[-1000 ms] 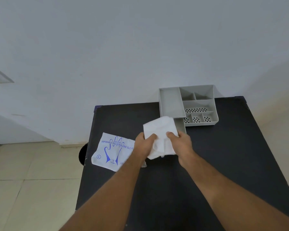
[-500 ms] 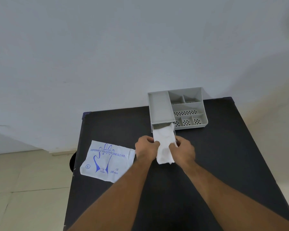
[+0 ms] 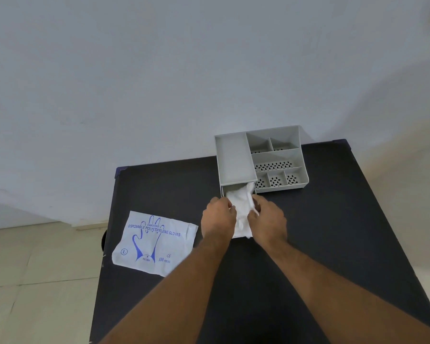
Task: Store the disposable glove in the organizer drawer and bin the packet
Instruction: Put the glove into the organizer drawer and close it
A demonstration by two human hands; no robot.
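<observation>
A folded white disposable glove [image 3: 241, 207] lies in the pulled-out drawer at the front left of the grey organizer [image 3: 235, 160]. Its far end reaches under the organizer's top tray. My left hand [image 3: 217, 217] grips the glove's left edge and my right hand [image 3: 267, 219] pinches its right edge. The drawer's walls are mostly hidden by the glove and my hands. The white packet [image 3: 154, 242], printed in blue with a glove outline and "disposable polyethylene gloves", lies flat on the black table [image 3: 345, 232] to the left of my hands.
The organizer stands at the table's back edge against a pale wall and has several perforated compartments [image 3: 273, 166] on its right side. A dark round object [image 3: 103, 242] shows beside the table's left edge, above the tiled floor [image 3: 35, 281].
My hands have carried the glove forward and down from above the table into the open drawer. The glove is narrower and lies lengthwise in it. The packet has not moved.
</observation>
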